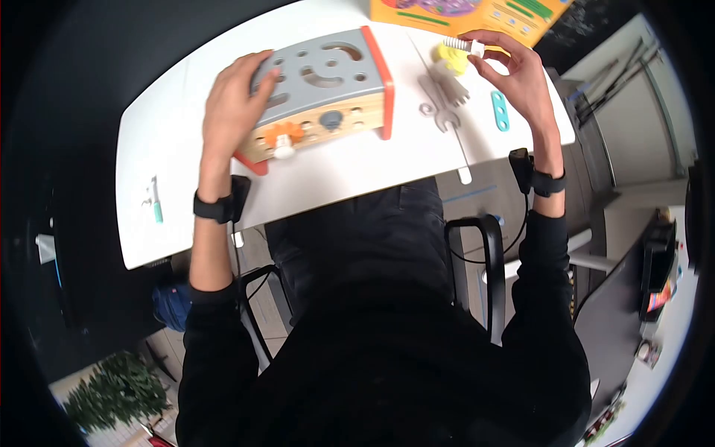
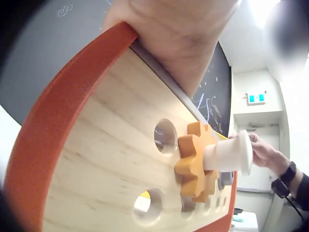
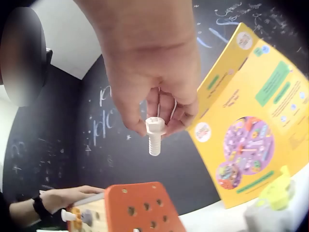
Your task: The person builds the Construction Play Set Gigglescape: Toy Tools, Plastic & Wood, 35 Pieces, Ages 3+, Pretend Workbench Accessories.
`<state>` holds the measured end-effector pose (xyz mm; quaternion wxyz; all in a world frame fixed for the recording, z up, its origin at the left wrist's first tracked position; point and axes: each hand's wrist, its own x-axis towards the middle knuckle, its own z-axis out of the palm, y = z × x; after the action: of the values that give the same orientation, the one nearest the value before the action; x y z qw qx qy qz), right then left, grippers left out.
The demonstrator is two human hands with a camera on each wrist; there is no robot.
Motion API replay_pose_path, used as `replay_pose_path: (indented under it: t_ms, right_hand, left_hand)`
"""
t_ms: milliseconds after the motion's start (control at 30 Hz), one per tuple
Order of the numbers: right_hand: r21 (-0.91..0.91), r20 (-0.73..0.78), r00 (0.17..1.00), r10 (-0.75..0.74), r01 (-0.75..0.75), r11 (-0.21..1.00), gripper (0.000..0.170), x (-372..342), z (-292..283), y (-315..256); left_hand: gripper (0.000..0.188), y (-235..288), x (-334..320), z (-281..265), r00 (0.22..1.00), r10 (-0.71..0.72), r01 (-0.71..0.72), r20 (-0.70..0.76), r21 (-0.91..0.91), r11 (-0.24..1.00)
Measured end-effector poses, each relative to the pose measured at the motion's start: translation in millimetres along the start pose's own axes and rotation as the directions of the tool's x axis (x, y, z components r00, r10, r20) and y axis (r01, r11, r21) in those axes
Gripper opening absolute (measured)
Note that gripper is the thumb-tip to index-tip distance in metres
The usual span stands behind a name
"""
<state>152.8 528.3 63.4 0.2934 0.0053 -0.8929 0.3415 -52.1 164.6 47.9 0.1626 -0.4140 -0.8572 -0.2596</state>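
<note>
A white threaded bolt is pinched between thumb and fingers of the right hand; the right wrist view shows the bolt head up, thread down, held in the air. The left hand rests on the grey top of a wooden toy workbench with red ends. On its wooden side sit an orange gear with a white peg through it, and a grey round piece.
Yellow pieces, a grey brush-like piece, a grey wrench and a teal strip with holes lie right of the workbench. A yellow box stands behind. A teal-handled tool lies far left on the white table.
</note>
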Motion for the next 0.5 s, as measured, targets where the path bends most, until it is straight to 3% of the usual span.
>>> replay_pose_path:
  t_ms: [67,167,200,267,300,500]
  right_hand:
    - [0.017,0.071,0.982,-0.177,0.176,0.984,0.03,16.9,16.1,-28.7]
    - [-0.059,0.219,0.868,-0.446,0.468,0.882,0.033,41.0,39.2,-63.0]
    - [-0.057,0.223,0.862,-0.456,0.478,0.876,0.033,46.1,46.7,-70.0]
    - [-0.055,0.406,0.831,-0.38,0.437,0.898,0.032,54.1,58.7,-81.5]
    - [-0.033,0.429,0.839,-0.333,0.384,0.923,0.036,57.6,64.4,-83.0]
    - [-0.027,0.433,0.871,-0.234,0.272,0.962,0.032,58.3,78.8,-92.0]
  left_hand:
    - [0.04,0.5,-1.8,-0.3,0.999,-0.035,0.034,0.027,0.044,0.998]
    - [0.042,0.3,-2.5,1.2,0.998,-0.056,0.056,0.003,0.08,0.995]
    - [0.042,-0.7,-2.8,2.3,0.997,-0.074,0.073,0.011,0.078,0.994]
    - [0.044,-2.9,-1.7,1.9,0.997,-0.075,0.076,-0.011,0.092,0.993]
    - [0.045,-4.1,-2.2,1.9,0.998,-0.069,0.069,-0.001,0.078,0.995]
    - [0.045,-7.6,-5.1,5.7,0.997,-0.066,0.068,-0.03,0.065,0.996]
